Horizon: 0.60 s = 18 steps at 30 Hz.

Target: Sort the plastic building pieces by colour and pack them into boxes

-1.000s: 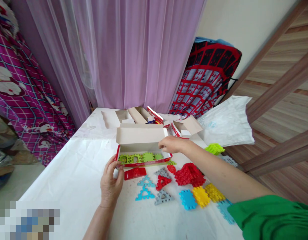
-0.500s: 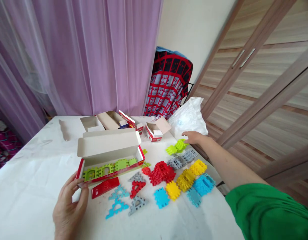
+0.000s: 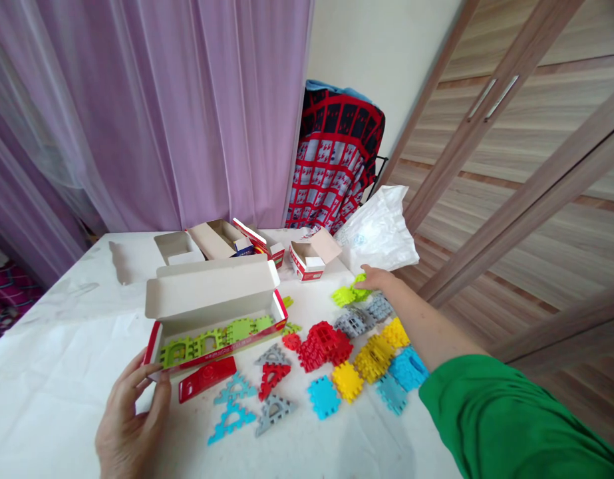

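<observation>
My left hand grips the near left corner of an open long cardboard box, thumb at the front wall and fingers at the side. Inside the box lies a row of lime-green interlocking plastic pieces. My right hand is at the far right, its fingers closed about a lime-green block piece in a small pile; the fingertips are partly hidden. Near it lie grey window pieces, red pieces, yellow pieces and blue pieces.
Triangular pieces and a flat red piece lie before the box. Behind stand opened cartons, a small red-and-white box and a white plastic bag. A wooden wardrobe flanks the white-covered table.
My right hand has come down from above the lime-green pile onto a piece there. My left hand stays on the box corner. The view has shifted slightly.
</observation>
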Motion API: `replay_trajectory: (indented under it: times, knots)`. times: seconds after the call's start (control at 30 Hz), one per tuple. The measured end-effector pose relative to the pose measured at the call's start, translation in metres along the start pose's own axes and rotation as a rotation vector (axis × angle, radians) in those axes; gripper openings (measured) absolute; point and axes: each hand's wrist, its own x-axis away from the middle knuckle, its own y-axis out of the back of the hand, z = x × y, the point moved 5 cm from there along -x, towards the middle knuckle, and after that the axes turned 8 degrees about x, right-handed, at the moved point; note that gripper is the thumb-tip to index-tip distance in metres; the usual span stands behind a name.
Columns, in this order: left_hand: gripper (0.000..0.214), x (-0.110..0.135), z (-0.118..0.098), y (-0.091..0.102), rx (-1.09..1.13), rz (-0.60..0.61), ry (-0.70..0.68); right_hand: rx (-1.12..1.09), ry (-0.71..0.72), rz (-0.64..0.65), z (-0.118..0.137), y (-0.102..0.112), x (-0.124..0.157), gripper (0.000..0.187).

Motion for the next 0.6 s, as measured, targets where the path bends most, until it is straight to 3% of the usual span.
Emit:
replay_trajectory:
  times: [0.23, 0.43, 0.5, 0.6]
  knots:
    - [0.032, 0.001, -0.003, -0.001, 0.021, -0.001, -0.056, -0.008, -0.05, -0.018, 0.004, -0.001, 0.008, 0.077]
    - [0.027, 0.002, -0.006, -0.003, -0.006, -0.002, -0.136, -0.02, -0.049, -0.092, 0.004, 0.027, 0.018, 0.076]
    - [0.025, 0.003, -0.006, -0.004, -0.01, -0.002, -0.176, -0.064, -0.018, -0.154, 0.017, 0.045, 0.028, 0.074]
    - [0.026, 0.004, -0.005, -0.006, -0.024, -0.011, -0.22, -0.211, 0.148, -0.237, 0.062, 0.075, 0.056, 0.068]
